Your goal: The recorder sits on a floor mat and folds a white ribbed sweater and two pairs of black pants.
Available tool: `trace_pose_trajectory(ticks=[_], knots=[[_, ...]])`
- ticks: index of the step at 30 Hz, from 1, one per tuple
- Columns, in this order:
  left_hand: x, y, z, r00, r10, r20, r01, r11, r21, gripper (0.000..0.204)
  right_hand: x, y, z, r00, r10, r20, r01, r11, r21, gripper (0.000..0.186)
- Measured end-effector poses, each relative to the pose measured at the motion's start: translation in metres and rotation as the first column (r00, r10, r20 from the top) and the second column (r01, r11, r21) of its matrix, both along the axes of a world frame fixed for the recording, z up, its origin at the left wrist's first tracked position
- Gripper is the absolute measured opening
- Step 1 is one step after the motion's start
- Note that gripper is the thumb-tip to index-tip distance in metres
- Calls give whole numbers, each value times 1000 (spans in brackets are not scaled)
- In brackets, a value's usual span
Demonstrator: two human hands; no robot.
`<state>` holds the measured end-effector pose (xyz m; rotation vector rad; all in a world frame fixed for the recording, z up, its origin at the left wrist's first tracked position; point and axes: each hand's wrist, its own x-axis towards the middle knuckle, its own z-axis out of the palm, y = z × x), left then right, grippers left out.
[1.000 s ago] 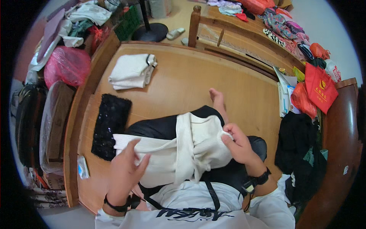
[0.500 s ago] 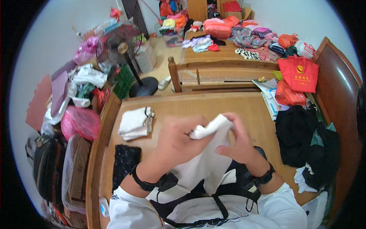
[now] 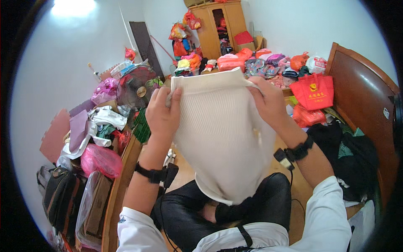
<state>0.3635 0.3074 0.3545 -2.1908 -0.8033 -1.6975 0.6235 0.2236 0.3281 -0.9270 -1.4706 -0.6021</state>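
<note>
A cream ribbed knit garment (image 3: 220, 126) hangs stretched in front of me, with its wide band along the top and its lower end above my crossed legs. My left hand (image 3: 165, 110) pinches the band's left corner between thumb and fingers. At the opposite corner, my right hand (image 3: 270, 103) grips the fabric, its fingertips partly hidden by folds. The garment's left and right edges sag inward toward the bottom. Beside my left forearm, only a small part of a folded white cloth (image 3: 170, 156) shows; my arm and the garment cover the rest.
A wooden headboard (image 3: 361, 84) stands at the right, with dark clothes (image 3: 354, 153) and a red tote bag (image 3: 312, 91) before it. Along the left lie a pink plastic bag (image 3: 100, 161), a black case (image 3: 61, 195) and a standing fan (image 3: 140, 91). Far back is a wardrobe (image 3: 205, 31).
The garment was bunched low between my hands; now it is raised and spread wide. My hands have moved up and apart. The view has tilted upward, showing more wall and the wardrobe.
</note>
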Motion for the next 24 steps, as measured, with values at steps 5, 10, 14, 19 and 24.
trace_pose_trajectory(ticks=[5, 10, 14, 19, 24], knots=[[10, 25, -17, 997, 62, 47, -75, 926, 369, 17, 25, -16, 2, 928, -306, 215, 335, 935, -117, 37], [13, 1, -58, 1000, -24, -8, 25, 899, 437, 14, 47, -53, -42, 906, -275, 321, 334, 932, -144, 36], [2, -32, -66, 995, -90, -33, 96, 923, 374, 15, 40, -104, -39, 931, -218, 293, 280, 941, -189, 27], [28, -10, -69, 988, -139, -73, 151, 971, 187, 11, 58, -90, -42, 949, -219, 226, 297, 864, -406, 28], [77, 73, -130, 985, -136, -109, 137, 991, 0, 17, 97, 14, -103, 985, -160, 71, 170, 781, -601, 30]])
